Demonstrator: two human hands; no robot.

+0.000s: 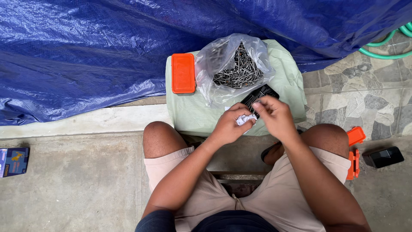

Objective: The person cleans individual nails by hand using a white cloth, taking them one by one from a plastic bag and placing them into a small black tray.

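- Knees in beige shorts [201,189] frame the bottom of the view; the person sits low on a concrete floor [81,180], bent over a small surface [189,111] draped in pale green plastic.
- Left hand [227,124] is curled shut around a crumpled scrap of white paper [245,119], which peeps out between thumb and fingers.
- Right hand [274,115] is just beside it, fingers pinched together at the paper's edge and over a black tray [262,93]; whether it grips the paper or something small I cannot tell.
- Black tray lies on the green cover, partly hidden by both hands, right below a clear plastic bag [214,60] that gapes open and is heaped with loose grey nails [238,71].
- Orange lid [183,73] sits flat to the left of the bag, off its box.
- As I judge it, the work is at an early to middle point: the case is open and the bag is open, yet the heap of nails looks full and the visible part of the tray shows no filled rows.
- Paper looks soft, wrinkled and balled up, easily crushed.
- Off to the right on the floor lie another orange case [354,150], open, and a black tray [383,157]; a blue tarp [86,51] hangs behind, with a green hose [386,47] at the corner and a small box [13,161] at the far left.
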